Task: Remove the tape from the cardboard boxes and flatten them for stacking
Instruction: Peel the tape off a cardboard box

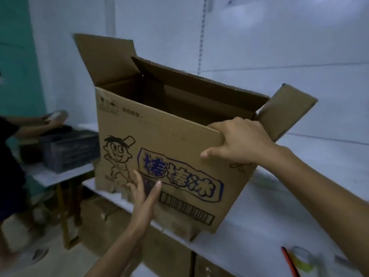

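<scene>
**Inspector:** Location of the item?

**Assistant:** The cardboard box (169, 140) stands tilted on the white table (279, 216), its lower front edge at the table's near edge. The top flaps (103, 58) are up and the inside looks empty.

**Inspector:** State of each grip?

**Assistant:** The right grip (239, 140) clamps the front rim near the right corner, with fingers curled over into the box and the thumb outside on the printed panel. The left grip (143, 190) is flat, fingers straight, low against the front panel. I cannot confirm that it makes contact.

**Inspector:** Handling assessment?

**Assistant:** I judge it light, since one hand at the rim appears to hold the tilt. The corrugated wall is stiff along its panels and should fold only at the creases. The surface is dry and matt, so it is unlikely to slip. The lower edge looks ragged and soft, and would tear if pulled.

**Inspector:** Recommended hold?

**Assistant:** Hold the rim close to a corner, where the wall is stiffest, with a flat palm steadying the face. Avoid the loose flaps.
</scene>
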